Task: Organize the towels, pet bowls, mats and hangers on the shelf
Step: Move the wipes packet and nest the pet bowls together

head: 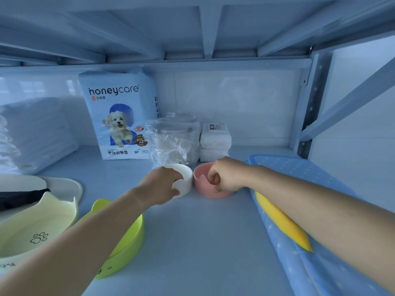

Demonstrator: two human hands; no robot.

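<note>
Left hand (162,184) pinches the white bowl (187,175) by its rim, right hand (226,177) fingers (214,179) hook the pink bowl (203,190) rim, bowls maybe touching, middle of the shelf (192,231), so slide both level toward 12 o'clock, no clinking.

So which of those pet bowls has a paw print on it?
The cream cat-eared bowl at the near left; its inside shows a paw print. The green bowl, white bowl and pink bowl show none.

Gripping the rim of a small round white pet bowl (187,183) with the left hand (162,183), pinching the rim of a round pink pet bowl (203,189) with the right hand (225,178); side by side on the pale blue shelf board (192,236), just before a crinkled clear plastic bag (171,139) and a blue-and-white honeycare pad pack (119,116)
</note>
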